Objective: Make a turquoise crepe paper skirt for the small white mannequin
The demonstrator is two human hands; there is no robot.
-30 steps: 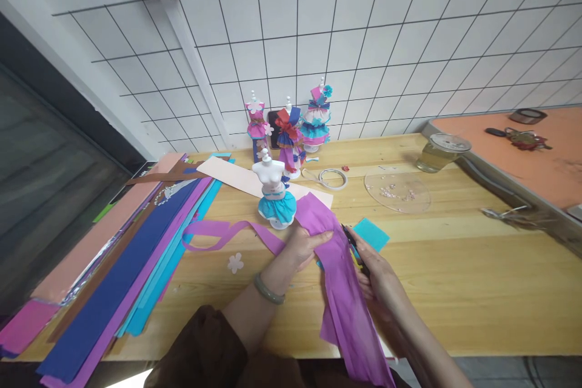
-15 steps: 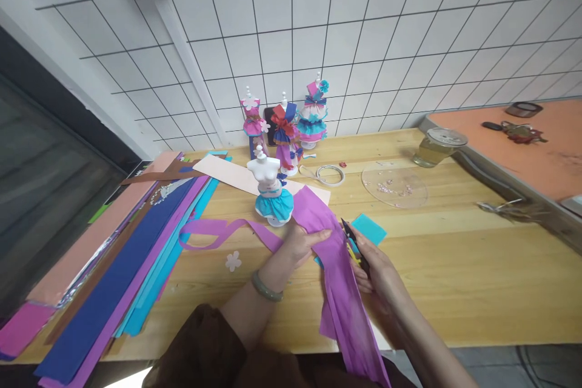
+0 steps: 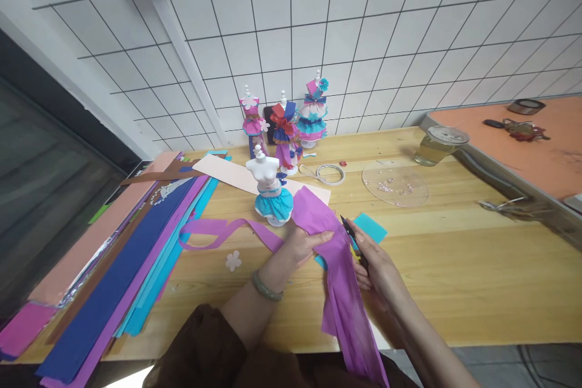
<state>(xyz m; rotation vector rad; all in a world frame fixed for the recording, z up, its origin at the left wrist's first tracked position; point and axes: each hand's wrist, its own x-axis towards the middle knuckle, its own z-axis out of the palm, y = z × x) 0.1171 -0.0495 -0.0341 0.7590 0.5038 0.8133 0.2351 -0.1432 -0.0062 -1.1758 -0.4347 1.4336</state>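
Note:
A long strip of purple crepe paper runs from the table over its front edge towards my lap. My left hand pinches it between thumb and fingers near its upper part. Against its right edge, my right hand grips dark-bladed scissors with a bit of yellow showing; the blades point up and left. Just beyond my left hand stands a small white mannequin in a turquoise skirt. Under and beside the scissors lies a turquoise paper piece. A narrow purple ribbon curls left of my left wrist.
Folded crepe paper in several colours covers the left side. Three dressed mannequins stand by the tiled wall. A roll of tape, a clear dish of beads, a cup and a paper flower lie around.
The hanging part of the purple crepe paper has shifted slightly near the scissors. Both hands keep nearly the same place, and the view has moved very little.

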